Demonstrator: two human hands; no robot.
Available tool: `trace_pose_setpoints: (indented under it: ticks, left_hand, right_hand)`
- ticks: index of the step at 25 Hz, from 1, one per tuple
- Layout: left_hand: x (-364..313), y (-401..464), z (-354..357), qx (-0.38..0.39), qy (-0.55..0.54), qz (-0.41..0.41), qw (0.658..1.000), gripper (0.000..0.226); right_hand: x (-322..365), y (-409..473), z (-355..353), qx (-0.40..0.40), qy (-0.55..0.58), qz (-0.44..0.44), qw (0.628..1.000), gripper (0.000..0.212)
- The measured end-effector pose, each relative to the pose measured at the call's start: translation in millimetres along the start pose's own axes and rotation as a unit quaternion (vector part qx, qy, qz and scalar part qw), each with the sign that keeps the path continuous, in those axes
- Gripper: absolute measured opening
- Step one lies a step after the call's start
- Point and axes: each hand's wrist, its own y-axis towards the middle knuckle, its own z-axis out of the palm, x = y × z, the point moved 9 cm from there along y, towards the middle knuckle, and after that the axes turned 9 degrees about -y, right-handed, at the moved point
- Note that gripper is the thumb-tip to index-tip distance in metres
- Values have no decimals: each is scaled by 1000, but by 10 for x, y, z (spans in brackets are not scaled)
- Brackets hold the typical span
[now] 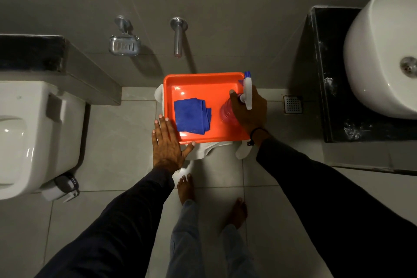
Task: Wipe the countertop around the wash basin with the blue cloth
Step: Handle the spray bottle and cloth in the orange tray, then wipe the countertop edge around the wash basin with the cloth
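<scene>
A folded blue cloth lies in the left part of an orange tray that rests on a white stool. My left hand lies flat with fingers spread at the tray's near left corner, touching its rim and holding nothing. My right hand is closed around a pink spray bottle with a white and blue trigger head, standing in the tray's right side. The white wash basin sits on a black countertop at the right, with pale smears on the stone.
A white toilet stands at the left, with a black ledge behind it. A chrome soap dish and a tap spout stick out from the grey wall. A floor drain lies beside the counter. My bare feet stand on pale tiles.
</scene>
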Motion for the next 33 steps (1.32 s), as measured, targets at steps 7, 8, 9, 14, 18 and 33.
trace_pose_setpoints:
  ticks: [7,8,9,14,18,33]
  left_hand:
    - [-167,-71,-239,8,-4,-2,1000,102]
    - [-215,-71,-325,-7,-12,2,1000,95]
    - [-272,-58,-417,-28,-23,12,999,83]
    - [-347,128,-594,-58,-89,37,994,43]
    - [-338,274,-414,6,-182,-1,983,47]
    - [-140,262,-465,25,-384,-214,898,31]
  right_hand:
    - [-401,-728,31,71,-63,196,976,66]
    - [-399,-881,138,95,-59,214,970,62]
    - [-364,-989,287,127,-49,220,966,58]
    - [-9,-874,791,189,-30,184,964,41]
    - [27,-724,1127,225,-46,187,955,38]
    - [-63,-674,1153,335,1,210,918,28]
